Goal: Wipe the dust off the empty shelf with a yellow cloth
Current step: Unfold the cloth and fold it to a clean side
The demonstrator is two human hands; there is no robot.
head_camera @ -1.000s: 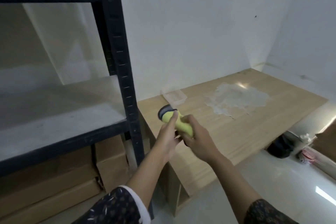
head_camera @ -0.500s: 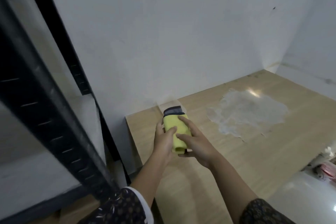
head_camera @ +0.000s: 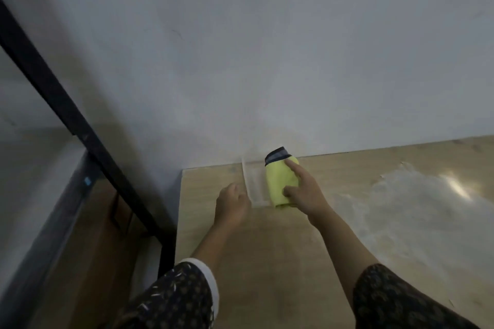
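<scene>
Head – yellow cloth (head_camera: 280,181) lengthwise toward wall (head_camera: 267,61)

The shelf (head_camera: 80,125) stands left of the table (head_camera: 267,262), which meets the far wall (head_camera: 267,61). At the table's far left corner, the cloth (head_camera: 280,181) lies on a tray (head_camera: 252,187).

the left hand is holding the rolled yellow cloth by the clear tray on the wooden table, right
Not quite. In the head view it is the right hand that holds the rolled yellow cloth by the clear tray on the wooden table. The left hand is at the tray's left edge; whether it grips it is unclear.
</scene>
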